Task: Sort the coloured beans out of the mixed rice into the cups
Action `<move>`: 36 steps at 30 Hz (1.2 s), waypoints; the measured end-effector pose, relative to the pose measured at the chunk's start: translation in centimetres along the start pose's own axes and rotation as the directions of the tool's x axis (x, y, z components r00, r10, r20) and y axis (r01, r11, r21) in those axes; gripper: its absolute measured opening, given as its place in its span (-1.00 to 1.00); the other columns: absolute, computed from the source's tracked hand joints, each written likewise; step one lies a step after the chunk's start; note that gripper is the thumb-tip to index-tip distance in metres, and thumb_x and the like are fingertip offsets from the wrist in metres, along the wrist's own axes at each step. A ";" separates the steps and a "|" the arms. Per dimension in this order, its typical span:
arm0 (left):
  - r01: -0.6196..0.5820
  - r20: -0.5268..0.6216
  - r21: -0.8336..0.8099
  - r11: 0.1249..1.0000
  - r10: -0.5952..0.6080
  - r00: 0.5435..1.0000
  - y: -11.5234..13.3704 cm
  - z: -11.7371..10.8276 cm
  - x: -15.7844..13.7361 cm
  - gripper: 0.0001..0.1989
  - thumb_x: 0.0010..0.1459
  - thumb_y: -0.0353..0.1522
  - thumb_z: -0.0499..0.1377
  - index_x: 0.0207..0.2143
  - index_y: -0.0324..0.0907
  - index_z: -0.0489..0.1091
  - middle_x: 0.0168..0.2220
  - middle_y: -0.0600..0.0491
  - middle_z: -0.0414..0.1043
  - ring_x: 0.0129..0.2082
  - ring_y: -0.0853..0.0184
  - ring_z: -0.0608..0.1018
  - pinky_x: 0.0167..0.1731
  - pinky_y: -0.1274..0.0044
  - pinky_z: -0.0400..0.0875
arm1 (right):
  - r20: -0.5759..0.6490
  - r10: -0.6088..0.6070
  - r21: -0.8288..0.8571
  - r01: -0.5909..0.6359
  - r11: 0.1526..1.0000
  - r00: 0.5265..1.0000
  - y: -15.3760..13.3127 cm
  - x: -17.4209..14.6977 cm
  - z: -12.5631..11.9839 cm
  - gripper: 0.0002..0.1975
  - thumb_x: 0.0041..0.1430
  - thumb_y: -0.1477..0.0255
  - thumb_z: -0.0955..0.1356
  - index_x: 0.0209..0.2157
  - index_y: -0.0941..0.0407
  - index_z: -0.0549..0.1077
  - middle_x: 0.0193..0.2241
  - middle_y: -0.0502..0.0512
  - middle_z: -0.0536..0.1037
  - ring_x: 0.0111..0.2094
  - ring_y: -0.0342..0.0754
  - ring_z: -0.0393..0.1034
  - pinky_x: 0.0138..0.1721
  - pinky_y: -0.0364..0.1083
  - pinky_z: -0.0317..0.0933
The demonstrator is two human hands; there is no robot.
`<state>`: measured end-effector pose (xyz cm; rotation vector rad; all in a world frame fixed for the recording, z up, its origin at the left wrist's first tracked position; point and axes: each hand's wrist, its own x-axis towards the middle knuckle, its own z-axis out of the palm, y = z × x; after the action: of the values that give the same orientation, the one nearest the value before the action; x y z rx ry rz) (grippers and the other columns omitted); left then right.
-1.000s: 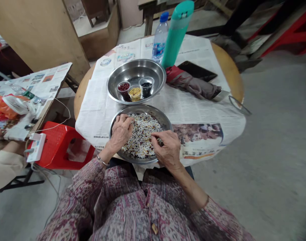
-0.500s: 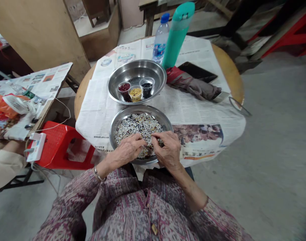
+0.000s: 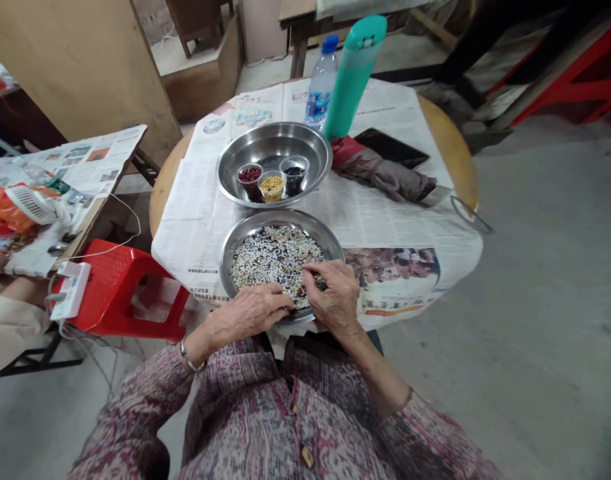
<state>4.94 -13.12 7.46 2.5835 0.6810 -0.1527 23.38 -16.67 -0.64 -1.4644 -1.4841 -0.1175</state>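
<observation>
A steel basin point(image 3: 227, 257) in front of me holds mixed beans and white grains point(image 3: 270, 257) spread over its bottom. My left hand point(image 3: 258, 307) is at the basin's near edge, its fingers bent and pressed together low over the grains. Over the near right side, my right hand point(image 3: 333, 290) has thumb and forefinger pinched close to the mix. Whatever is between the fingertips of either hand is too small to make out. Behind stands a second steel basin point(image 3: 313, 143) with three clear cups, holding red beans point(image 3: 250, 177), yellow beans point(image 3: 271, 187) and black beans point(image 3: 294, 175).
A green bottle point(image 3: 355, 80) and a clear water bottle point(image 3: 321, 87) stand behind the basins. A folded umbrella point(image 3: 385, 173) and a dark tablet-like object point(image 3: 393, 148) lie at right. A red stool point(image 3: 120, 287) with a power strip point(image 3: 71, 291) is at left, near another person's arm point(image 3: 23, 290).
My left hand has moved down toward the basin's near rim, uncovering more of the grains. My right hand has stayed nearly in place. The camera view has shifted slightly.
</observation>
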 end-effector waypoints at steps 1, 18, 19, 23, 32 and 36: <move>0.005 -0.012 -0.003 1.000 -0.005 1.000 0.0 0.0 0.1 -0.83 0.41 -0.31 0.07 -0.11 -0.11 0.45 -0.18 0.06 0.43 -0.19 0.32 0.51 -0.19 0.49 0.42 | -0.001 -0.001 0.001 0.001 1.000 1.000 0.0 0.0 0.0 -0.91 0.23 0.51 0.36 -0.33 0.08 0.52 -0.42 0.03 0.64 -0.34 -0.02 0.46 -0.20 -0.02 0.22; 0.082 -0.226 0.040 0.996 -0.071 0.972 -3.3 1.1 5.2 -0.73 0.23 -0.53 0.10 -0.07 -0.12 0.45 -0.08 -0.03 0.39 -0.08 0.21 0.48 -0.04 0.35 0.49 | 0.021 0.069 0.020 -0.069 0.997 0.997 0.0 -0.1 0.1 -0.88 0.22 0.48 0.35 -0.34 0.05 0.54 -0.41 0.03 0.64 -0.33 0.00 0.46 -0.18 0.01 0.23; 0.084 -0.238 0.018 0.996 -0.077 0.968 -3.7 1.1 5.4 -0.73 0.25 -0.54 0.07 -0.10 -0.13 0.46 -0.14 -0.02 0.41 -0.13 0.24 0.50 -0.06 0.37 0.49 | 0.021 0.068 0.019 -0.068 0.997 0.997 0.0 -0.1 0.1 -0.88 0.22 0.48 0.35 -0.34 0.05 0.54 -0.41 0.02 0.64 -0.33 0.00 0.46 -0.18 0.00 0.22; 0.150 -0.344 -0.144 0.978 -0.192 0.919 -5.2 0.5 5.6 -0.76 0.22 -0.56 0.07 -0.21 -0.19 0.51 -0.25 -0.01 0.52 -0.19 0.29 0.56 -0.05 0.40 0.47 | 0.009 0.047 0.021 -0.048 0.999 0.999 0.0 0.0 0.1 -0.89 0.22 0.49 0.35 -0.34 0.05 0.53 -0.41 0.01 0.64 -0.33 -0.01 0.47 -0.19 -0.01 0.22; 0.051 -0.109 -0.963 0.263 -0.558 0.823 -4.7 -0.1 3.6 -0.76 0.17 -0.46 0.15 -0.12 -0.28 0.52 -0.24 -0.09 0.61 -0.26 0.32 0.64 -0.13 0.37 0.60 | 0.013 0.065 0.030 -0.065 0.997 0.998 -0.2 0.0 0.1 -0.89 0.22 0.49 0.35 -0.35 0.05 0.54 -0.41 0.02 0.64 -0.33 -0.01 0.46 -0.17 0.00 0.21; 0.009 -0.040 -0.996 0.088 -0.535 0.844 -4.2 0.2 3.3 -0.66 0.14 -0.59 0.07 -0.08 -0.25 0.51 -0.12 -0.12 0.61 -0.10 0.25 0.65 0.06 0.27 0.55 | 0.014 0.058 0.027 -0.059 0.998 0.998 -0.1 -0.1 0.1 -0.89 0.22 0.49 0.35 -0.34 0.05 0.54 -0.41 0.02 0.64 -0.33 -0.01 0.46 -0.18 0.00 0.21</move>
<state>5.73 -8.54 4.85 1.0653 0.9732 0.5938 23.22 -16.69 -0.67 -1.4878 -1.4469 -0.0520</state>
